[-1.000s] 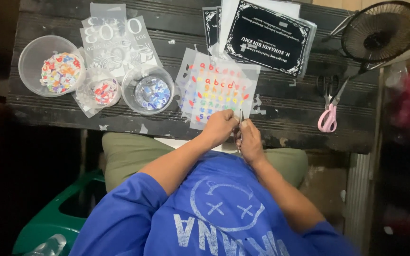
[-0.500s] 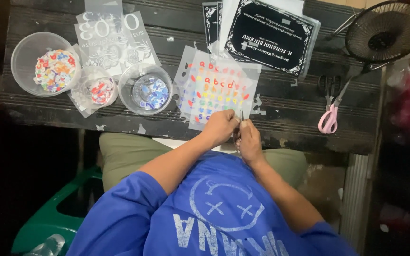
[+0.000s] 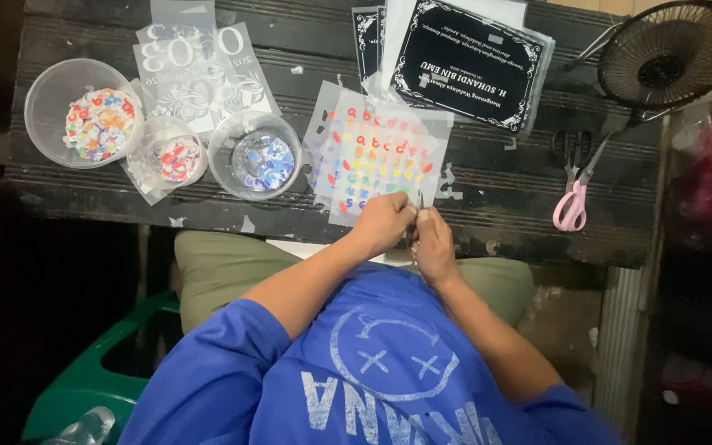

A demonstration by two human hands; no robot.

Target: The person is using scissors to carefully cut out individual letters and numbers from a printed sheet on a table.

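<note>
Head view: left hand (image 3: 382, 222) and right hand (image 3: 432, 241) together at counter's (image 3: 504, 214) near edge, fingers pinched on thin tool (image 3: 419, 200) over sticker sheet (image 3: 377, 155). Likely risk: tearing a tiny letter, or knocking nearby cup (image 3: 255, 155).

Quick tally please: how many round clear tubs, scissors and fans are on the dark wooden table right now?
Round clear tubs: 3 (large, small, medium)
Scissors: 2 (pink-handled, black-handled)
Fans: 1 (black fan)
Total: 6
</note>
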